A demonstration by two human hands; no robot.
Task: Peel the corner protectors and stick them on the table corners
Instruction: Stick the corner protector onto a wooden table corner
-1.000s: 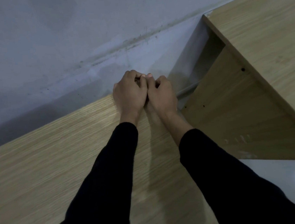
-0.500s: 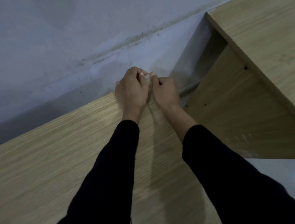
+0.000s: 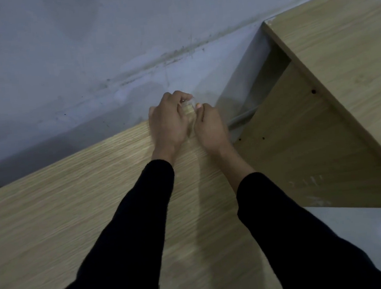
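While both hands, left hand [image 3: 168, 123] and right hand [image 3: 210, 127], pinch the clear corner protector [image 3: 189, 107] at the table [image 3: 74, 217] corner mid-frame, it could stick crooked if either grip slips.

Both your arms reach forward, nearly straight, sleeved in black to the wrists. Your bare left hand [image 3: 168, 123] is knuckles-up, fingers curled under, thumb side turned inward. Your bare right hand [image 3: 210, 127] sits just beside it, the two touching or nearly so along the thumbs. Right fingers are curled too; one right fingertip [image 3: 199, 106] shows a pale nail, pointing up and away from you. Both hands make a closed, pinching grip at the same spot. Right wrist is more exposed than left. Slight motion blur on both hands.
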